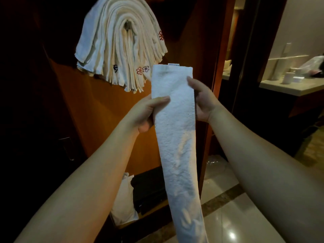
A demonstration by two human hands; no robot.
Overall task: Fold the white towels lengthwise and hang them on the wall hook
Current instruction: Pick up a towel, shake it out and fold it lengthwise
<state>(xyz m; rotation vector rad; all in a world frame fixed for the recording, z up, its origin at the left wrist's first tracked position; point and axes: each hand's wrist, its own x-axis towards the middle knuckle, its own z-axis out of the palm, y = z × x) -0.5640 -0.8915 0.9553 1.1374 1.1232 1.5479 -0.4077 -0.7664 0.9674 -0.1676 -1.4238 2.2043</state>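
Both hands are pinching a folded white towel (pixel 177 120) just below and right of the towel stack (pixel 119 44) on the wall hook (pixel 128 25). Left hand (pixel 149 113) grips its left edge, right hand (pixel 201 100) its right edge; the rest hangs down.

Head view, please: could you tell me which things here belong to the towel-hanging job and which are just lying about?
Part of the job:
- folded white towel, gripped by the left hand and right hand
- stack of towels already draped over the wall hook

Just lying about:
- white bag on the low shelf
- cups on the counter
- door handle
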